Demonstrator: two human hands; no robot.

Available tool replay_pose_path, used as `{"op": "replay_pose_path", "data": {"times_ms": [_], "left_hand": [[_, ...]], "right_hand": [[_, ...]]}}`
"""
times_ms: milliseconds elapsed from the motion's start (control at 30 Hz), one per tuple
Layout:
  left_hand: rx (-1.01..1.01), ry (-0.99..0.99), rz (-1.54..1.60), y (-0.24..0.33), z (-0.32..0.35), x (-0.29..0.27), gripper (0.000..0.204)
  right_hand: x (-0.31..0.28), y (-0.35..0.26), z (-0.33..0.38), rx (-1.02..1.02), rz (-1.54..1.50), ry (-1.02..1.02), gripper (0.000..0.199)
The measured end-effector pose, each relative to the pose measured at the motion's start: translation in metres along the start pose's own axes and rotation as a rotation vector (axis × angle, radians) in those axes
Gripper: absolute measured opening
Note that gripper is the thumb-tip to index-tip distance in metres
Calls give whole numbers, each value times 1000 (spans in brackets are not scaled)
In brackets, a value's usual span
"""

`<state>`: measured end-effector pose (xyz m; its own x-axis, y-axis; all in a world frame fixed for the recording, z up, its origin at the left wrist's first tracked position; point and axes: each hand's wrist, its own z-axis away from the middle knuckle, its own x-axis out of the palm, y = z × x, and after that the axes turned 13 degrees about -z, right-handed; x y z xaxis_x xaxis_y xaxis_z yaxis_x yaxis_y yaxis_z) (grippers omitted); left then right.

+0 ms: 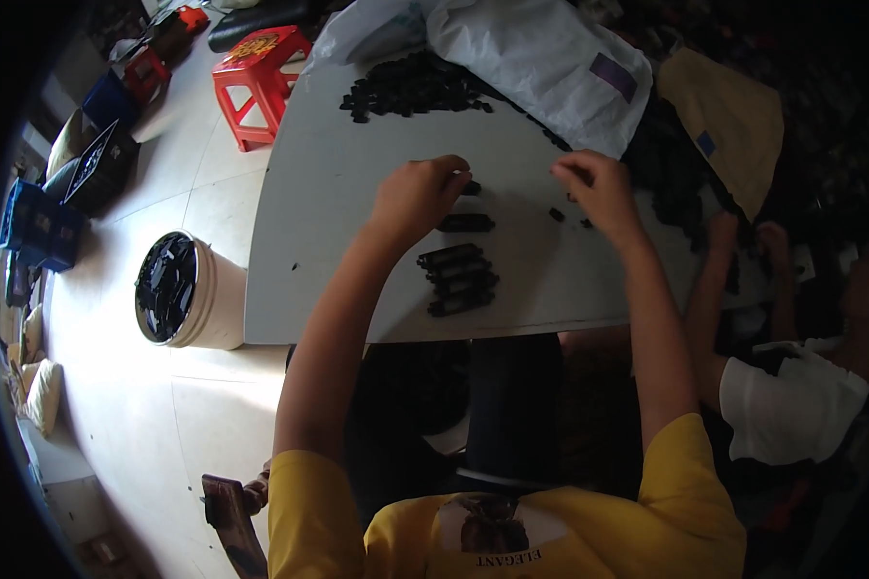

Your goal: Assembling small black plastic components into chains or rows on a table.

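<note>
My left hand hovers over the middle of the white table, fingers closed in a pinch. A black piece shows just beside its fingertips; whether they grip it I cannot tell. Across from it, my right hand has its thumb and fingers curled together, and anything between them is too small to make out. Below my left hand lies a single black bar-shaped part. Nearer me, several similar black parts are lined up in a stack of rows. Small black bits lie under my right hand.
A heap of black pieces sits at the table's far side by a white plastic sack. A brown bag stands at right, near another person's hands. On the floor are a bucket of black parts and a red stool.
</note>
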<state>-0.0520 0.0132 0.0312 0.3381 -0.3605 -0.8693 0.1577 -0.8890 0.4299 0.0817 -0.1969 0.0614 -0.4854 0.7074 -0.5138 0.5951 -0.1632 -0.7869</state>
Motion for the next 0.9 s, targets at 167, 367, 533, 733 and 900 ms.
{"op": "replay_pose_path", "data": {"times_ms": [167, 367, 533, 733, 900], "left_hand": [[-69, -110, -293, 13, -6, 4, 24], [-83, 59, -116, -13, -1, 17, 17], [-113, 83, 223, -26, 7, 17, 16], [-103, 140, 231, -32, 17, 18, 16], [-25, 67, 304, -33, 22, 12, 19]], "right_hand": [[-45, 28, 26, 170, 77, 103, 11], [-41, 51, 51, 111, 141, -11, 12], [-31, 40, 50, 67, 335, -24, 14], [-22, 40, 52, -10, 310, -90, 16], [-8, 20, 38, 127, 48, 19, 16]]}}
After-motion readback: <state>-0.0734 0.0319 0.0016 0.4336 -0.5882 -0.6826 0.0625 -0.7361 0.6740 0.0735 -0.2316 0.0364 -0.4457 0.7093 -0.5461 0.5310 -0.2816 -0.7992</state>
